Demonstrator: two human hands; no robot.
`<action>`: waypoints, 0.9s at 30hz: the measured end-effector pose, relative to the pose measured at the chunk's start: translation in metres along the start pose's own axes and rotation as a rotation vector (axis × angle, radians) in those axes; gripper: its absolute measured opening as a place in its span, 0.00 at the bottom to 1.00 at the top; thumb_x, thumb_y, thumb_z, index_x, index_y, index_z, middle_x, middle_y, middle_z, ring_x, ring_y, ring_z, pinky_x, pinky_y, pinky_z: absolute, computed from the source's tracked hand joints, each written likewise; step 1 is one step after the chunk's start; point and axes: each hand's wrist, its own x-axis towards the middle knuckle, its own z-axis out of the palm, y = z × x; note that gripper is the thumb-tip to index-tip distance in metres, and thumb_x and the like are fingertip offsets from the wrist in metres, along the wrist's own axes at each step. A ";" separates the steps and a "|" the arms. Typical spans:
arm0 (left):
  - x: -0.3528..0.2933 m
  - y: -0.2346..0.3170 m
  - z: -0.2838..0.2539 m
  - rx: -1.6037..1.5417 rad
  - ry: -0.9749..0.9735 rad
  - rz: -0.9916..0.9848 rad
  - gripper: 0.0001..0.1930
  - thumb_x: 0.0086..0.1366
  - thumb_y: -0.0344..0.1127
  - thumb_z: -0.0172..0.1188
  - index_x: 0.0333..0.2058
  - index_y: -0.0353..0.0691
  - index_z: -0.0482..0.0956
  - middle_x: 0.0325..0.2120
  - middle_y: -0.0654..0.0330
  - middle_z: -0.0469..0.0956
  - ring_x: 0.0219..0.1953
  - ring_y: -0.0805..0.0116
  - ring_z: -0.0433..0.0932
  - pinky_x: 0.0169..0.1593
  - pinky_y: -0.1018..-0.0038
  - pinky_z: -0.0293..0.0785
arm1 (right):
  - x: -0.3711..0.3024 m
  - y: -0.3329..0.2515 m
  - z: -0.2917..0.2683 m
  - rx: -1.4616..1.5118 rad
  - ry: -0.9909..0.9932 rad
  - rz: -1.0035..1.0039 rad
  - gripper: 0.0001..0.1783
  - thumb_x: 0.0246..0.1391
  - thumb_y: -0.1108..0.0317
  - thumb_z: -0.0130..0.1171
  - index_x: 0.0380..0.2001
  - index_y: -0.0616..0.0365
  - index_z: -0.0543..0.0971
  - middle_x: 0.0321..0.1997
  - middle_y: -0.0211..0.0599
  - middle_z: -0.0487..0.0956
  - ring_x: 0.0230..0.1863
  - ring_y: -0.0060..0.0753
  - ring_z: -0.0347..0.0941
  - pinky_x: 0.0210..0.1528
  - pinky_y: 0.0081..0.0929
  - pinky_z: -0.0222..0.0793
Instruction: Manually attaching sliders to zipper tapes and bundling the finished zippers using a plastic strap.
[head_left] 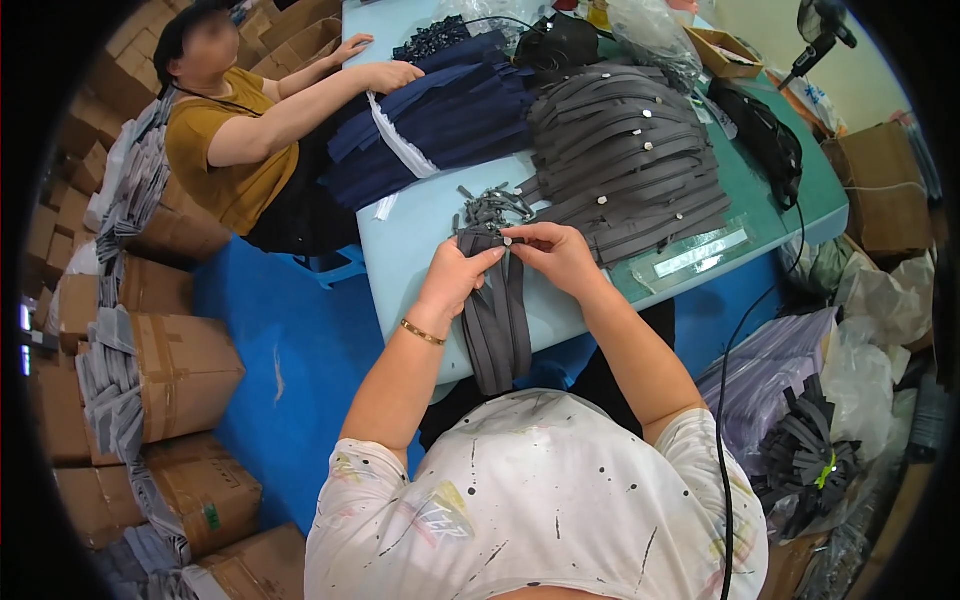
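At the near edge of the table, my left hand [456, 278] is closed around a bundle of long grey zippers [497, 330], whose tapes hang down over the edge toward my lap. Close beside it, my right hand [560, 262] pinches at the top of the same bundle, where a small whitish spot shows between the fingertips. Just beyond my fingers lies a cluster of small dark metallic zipper pulls [495, 207]. A wide stack of grey zippers [630, 150], dotted with small white pieces, spreads out to the right of my hands.
Across the table's left corner, a person in a mustard shirt [235, 130] handles navy zippers [450, 115] with a white strip. A black bag [765, 135] and a shallow box [725, 50] lie at the far right. Cardboard boxes [185, 375] line the left; a black cable [735, 370] hangs at my right.
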 end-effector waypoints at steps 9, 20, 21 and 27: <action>-0.002 -0.001 0.000 -0.013 0.000 0.002 0.07 0.53 0.29 0.64 0.30 0.37 0.75 0.19 0.68 0.72 0.14 0.83 0.61 0.17 0.85 0.57 | -0.003 -0.008 0.001 0.000 0.010 0.063 0.13 0.49 0.77 0.58 0.41 0.58 0.80 0.33 0.29 0.79 0.33 0.14 0.72 0.37 0.14 0.68; -0.003 0.005 0.005 0.071 0.051 -0.002 0.10 0.53 0.32 0.65 0.31 0.36 0.76 0.19 0.67 0.72 0.13 0.82 0.61 0.16 0.84 0.57 | 0.002 -0.006 -0.002 0.051 -0.002 0.034 0.14 0.49 0.77 0.58 0.41 0.60 0.79 0.33 0.29 0.79 0.33 0.14 0.72 0.37 0.13 0.68; -0.004 0.005 0.005 0.071 0.049 0.007 0.10 0.53 0.32 0.65 0.31 0.36 0.76 0.19 0.67 0.72 0.13 0.82 0.61 0.16 0.84 0.57 | 0.002 -0.005 -0.002 0.084 -0.002 0.024 0.14 0.50 0.77 0.57 0.42 0.61 0.79 0.34 0.29 0.79 0.34 0.14 0.72 0.38 0.14 0.68; -0.008 0.008 0.010 0.066 -0.031 -0.018 0.08 0.53 0.32 0.64 0.29 0.36 0.77 0.19 0.68 0.72 0.12 0.81 0.61 0.15 0.83 0.56 | 0.002 -0.001 -0.003 0.088 -0.007 -0.093 0.14 0.50 0.76 0.58 0.42 0.59 0.79 0.34 0.28 0.76 0.37 0.16 0.71 0.39 0.15 0.67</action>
